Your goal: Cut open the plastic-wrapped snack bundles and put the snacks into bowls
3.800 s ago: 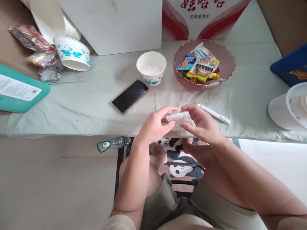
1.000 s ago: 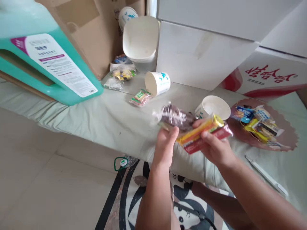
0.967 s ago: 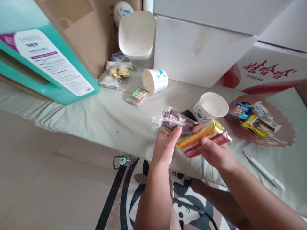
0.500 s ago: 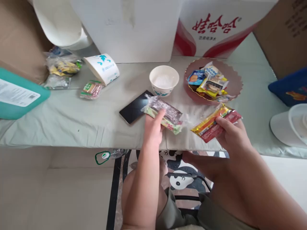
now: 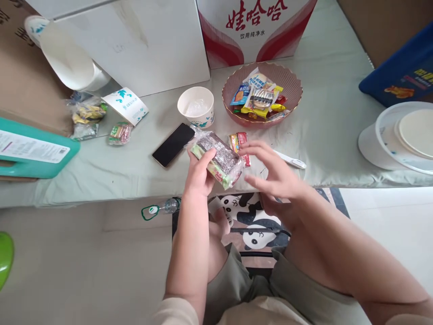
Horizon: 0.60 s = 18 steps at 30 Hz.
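My left hand (image 5: 200,174) is closed around a clear plastic packet (image 5: 219,158) with dark brown and green contents, held above the table's front edge. To its right, my right hand (image 5: 275,174) is empty, its fingers spread and pointing toward the packet. Red and yellow sachets (image 5: 241,141) lie on the table just beyond the right fingertips, which partly cover them. A white-handled tool (image 5: 295,161) lies behind the right hand; its other end is hidden. Behind the packet stands a paper bowl (image 5: 195,106) with crumpled clear plastic inside, beside a black phone (image 5: 173,144).
A pink glass bowl (image 5: 230,106) holds several wrapped snacks. On the left are a tipped paper bowl (image 5: 130,106), a small wrapped snack (image 5: 120,133) and a teal jug (image 5: 50,158). White containers (image 5: 375,144) and a blue container (image 5: 395,72) stand right. Boxes (image 5: 162,49) line the back.
My right hand has let go of the red and yellow sachets, which now lie on the table, and its fingers have opened. The left hand still holds the clear packet. The view has shifted.
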### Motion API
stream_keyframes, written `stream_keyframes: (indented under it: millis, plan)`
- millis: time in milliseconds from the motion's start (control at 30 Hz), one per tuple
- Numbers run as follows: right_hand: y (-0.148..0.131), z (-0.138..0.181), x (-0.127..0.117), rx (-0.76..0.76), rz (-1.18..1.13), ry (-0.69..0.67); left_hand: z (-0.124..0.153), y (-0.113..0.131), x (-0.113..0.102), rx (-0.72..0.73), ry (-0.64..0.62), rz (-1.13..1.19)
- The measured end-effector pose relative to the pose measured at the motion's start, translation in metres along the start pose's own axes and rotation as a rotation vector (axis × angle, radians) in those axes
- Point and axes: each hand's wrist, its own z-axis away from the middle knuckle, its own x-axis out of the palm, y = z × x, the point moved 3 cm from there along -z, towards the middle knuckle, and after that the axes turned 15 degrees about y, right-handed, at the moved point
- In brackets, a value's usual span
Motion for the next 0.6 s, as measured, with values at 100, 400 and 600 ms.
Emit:
stream_keyframes:
  millis: [100, 400, 600]
  plan:
    - [-0.013, 0.009, -0.003, -0.016, -0.027, -0.009, 0.005, -0.011, 0.009, -0.050, -0.129, -0.037]
    - [0.008, 0.009, 0.006, 0.209, 0.050, 0.203, 0.020, -0.032, 0.016, -0.083, -0.451, -0.180]
    - [0.026, 0.000, -0.004, 0.268, -0.007, 0.251, 0.011, -0.021, 0.003, -0.070, -0.480, -0.345]
